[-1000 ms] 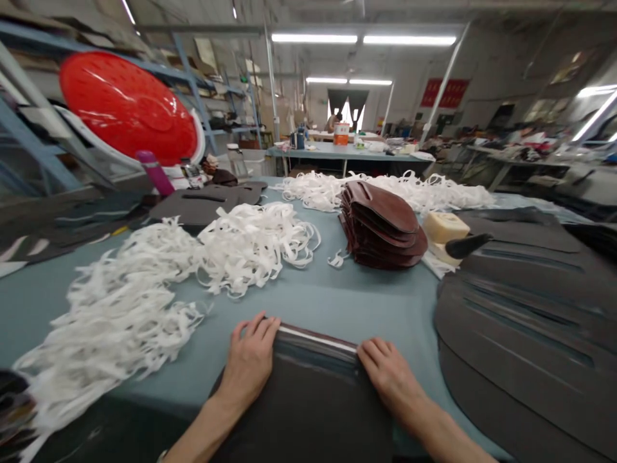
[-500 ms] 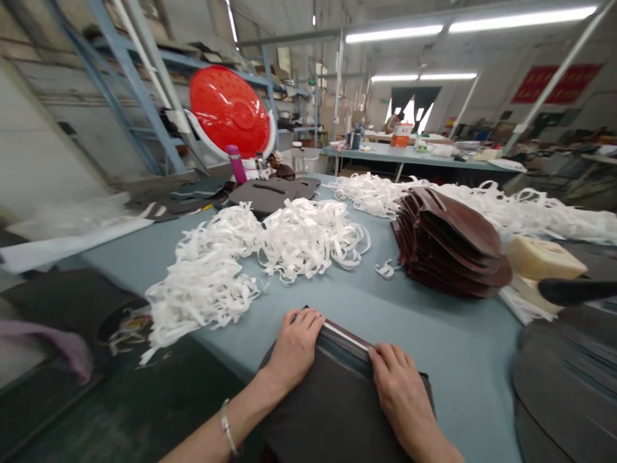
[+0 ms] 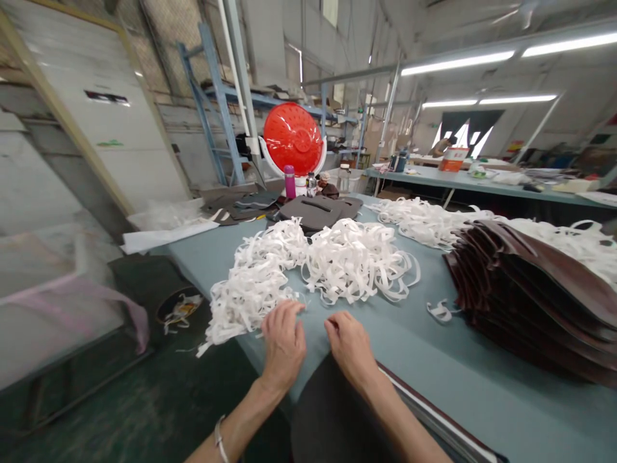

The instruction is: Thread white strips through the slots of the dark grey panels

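Observation:
My left hand (image 3: 284,344) reaches to the near edge of a pile of white strips (image 3: 250,292), fingers stretched forward and thumb apart. To its right, my right hand (image 3: 351,344) is over the table with its fingers curled together. What those fingertips hold, if anything, is hidden. Below the right hand and forearm lies a dark grey, round-edged sheet piece (image 3: 328,411). Along its right side runs a brown edge with a white strip (image 3: 434,411). A second tangled pile of white strips (image 3: 354,260) sits just beyond both hands.
A stack of dark brown curved pieces (image 3: 525,302) stands at the right, beside a small loose white strip (image 3: 439,312). More white strips (image 3: 424,218) lie behind. Grey pieces (image 3: 313,212), a purple bottle (image 3: 289,182) and a red round object (image 3: 294,138) are at the back.
Both hands have left the strip-lined edge of the dark piece and moved forward towards the white strips. The view has turned left, and the dark piece now sits angled under my right forearm.

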Demonstrator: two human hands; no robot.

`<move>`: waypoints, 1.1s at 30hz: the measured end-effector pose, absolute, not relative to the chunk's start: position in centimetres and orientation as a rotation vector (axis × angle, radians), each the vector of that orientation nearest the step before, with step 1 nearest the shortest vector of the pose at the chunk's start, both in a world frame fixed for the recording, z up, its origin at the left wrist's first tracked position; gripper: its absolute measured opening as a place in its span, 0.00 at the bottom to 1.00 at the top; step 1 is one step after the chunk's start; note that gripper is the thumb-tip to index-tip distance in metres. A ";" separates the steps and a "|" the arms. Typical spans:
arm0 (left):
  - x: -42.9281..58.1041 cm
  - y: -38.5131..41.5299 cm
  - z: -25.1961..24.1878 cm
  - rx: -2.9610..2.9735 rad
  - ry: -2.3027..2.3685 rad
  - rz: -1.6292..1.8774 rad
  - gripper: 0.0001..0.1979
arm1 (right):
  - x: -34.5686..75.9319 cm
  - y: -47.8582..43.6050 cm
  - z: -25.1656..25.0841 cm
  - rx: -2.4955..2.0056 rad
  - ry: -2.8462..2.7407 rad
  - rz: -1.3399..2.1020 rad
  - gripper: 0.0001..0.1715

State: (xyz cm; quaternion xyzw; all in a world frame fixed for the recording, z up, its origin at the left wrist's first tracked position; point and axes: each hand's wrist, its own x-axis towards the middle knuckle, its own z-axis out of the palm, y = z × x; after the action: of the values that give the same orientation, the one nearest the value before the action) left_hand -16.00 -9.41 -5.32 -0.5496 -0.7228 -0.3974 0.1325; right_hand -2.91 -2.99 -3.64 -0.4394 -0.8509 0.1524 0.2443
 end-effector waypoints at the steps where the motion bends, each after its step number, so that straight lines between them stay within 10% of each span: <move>1: -16.8 -9.2 -5.3 -1.525 -2.106 -1.090 0.16 | -4.9 -2.2 -3.7 -1.207 -2.304 0.402 0.10; 25: -18.8 -7.0 -4.8 -1.522 -2.283 -0.568 0.26 | 10.7 -11.2 -5.0 -1.488 -1.895 0.451 0.14; 33: -5.7 -11.0 -1.5 -3.276 -2.229 -0.853 0.23 | 10.1 -13.2 -2.5 -1.175 -1.629 0.815 0.12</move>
State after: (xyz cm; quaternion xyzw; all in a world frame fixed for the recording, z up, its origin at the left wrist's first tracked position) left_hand -5.73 -11.03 -1.55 -0.7256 -0.4937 -0.1890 -0.4405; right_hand 10.07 -13.20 -2.51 -0.4792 -0.6640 0.3324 0.4679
